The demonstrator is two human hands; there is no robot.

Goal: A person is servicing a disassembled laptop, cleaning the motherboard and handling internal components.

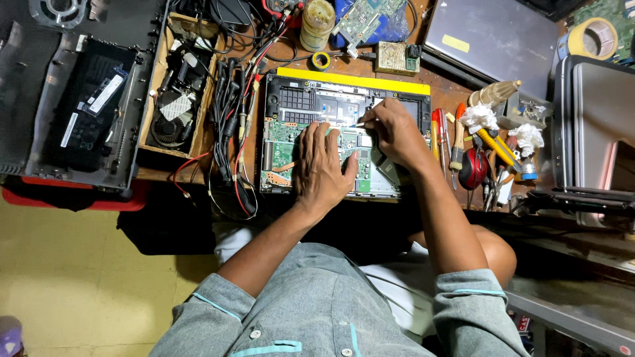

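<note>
An opened laptop base [286,106] lies on the wooden bench, its green circuit board exposed and a yellow strip along its far edge. My left hand [322,165] rests flat on the board, fingers together, pressing it down. My right hand [395,129] is pinched around a thin tool [358,125] whose tip points left onto the board near the middle. Both forearms reach up from my grey shirt at the bottom of the view.
A wooden tray with a fan and parts [175,99] and a tangle of cables [233,112] sit left. A dismantled black laptop shell [79,106] lies far left. Screwdrivers and hand tools [463,149] crowd the right; closed laptops [496,36] and a tape roll [593,38] lie beyond.
</note>
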